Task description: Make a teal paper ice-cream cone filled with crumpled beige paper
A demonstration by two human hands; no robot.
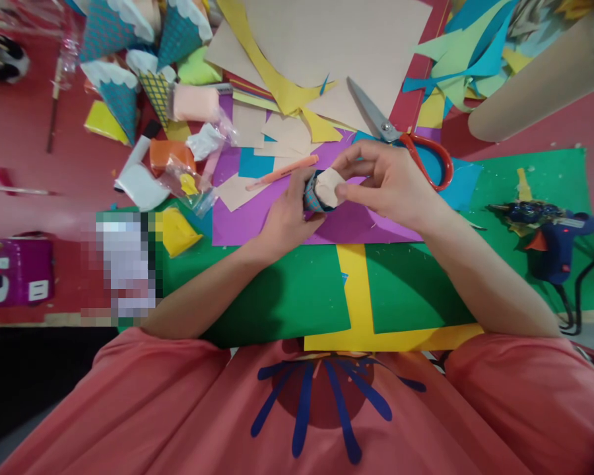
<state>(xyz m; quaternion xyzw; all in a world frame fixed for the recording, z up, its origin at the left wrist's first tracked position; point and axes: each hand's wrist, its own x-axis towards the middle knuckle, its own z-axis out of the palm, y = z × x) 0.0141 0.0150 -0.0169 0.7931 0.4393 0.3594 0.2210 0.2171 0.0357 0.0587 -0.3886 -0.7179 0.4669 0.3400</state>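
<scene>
My left hand (pixel 291 212) is wrapped round a small teal-patterned paper cone (pixel 311 191), its wide end turned up towards me. A pale cream piece (pixel 329 187), which looks like soft clay, fills the cone's mouth. My right hand (pixel 376 179) pinches that piece at its right edge between thumb and fingers. Below both hands lies a purple sheet (pixel 257 221). An orange marker (pixel 283 173) rests just beyond my left hand. Red-handled scissors (pixel 387 130) lie, blades parted, behind my right hand. The cone's tip is hidden in my left hand.
Several finished paper cones (pixel 113 99) with white scalloped tops stand at the back left, near clay packs (pixel 195 103). A blue glue gun (pixel 557 247) lies right on green sheets (pixel 406 284). A cardboard tube (pixel 534 89) and paper scraps (pixel 450 66) are at the back right.
</scene>
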